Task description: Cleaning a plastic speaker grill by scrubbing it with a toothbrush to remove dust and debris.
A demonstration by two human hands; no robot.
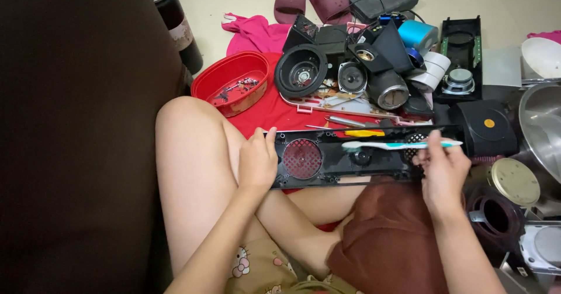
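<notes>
A long black speaker front panel (345, 159) with round openings and a red mesh grille (302, 158) lies across my lap. My left hand (256, 161) grips its left end. My right hand (444, 166) holds a white and teal toothbrush (403, 145) by the handle at the panel's right end. The brush head points left and rests over the panel's middle.
A red oval tub (232, 83) with small parts sits on the floor ahead. Beyond the panel lies a heap of speaker cones (301, 70), black housings and screwdrivers (356, 131). Metal bowls (540, 124) and a round tin lid (515, 181) are at right. A brown cloth (391, 241) covers my right knee.
</notes>
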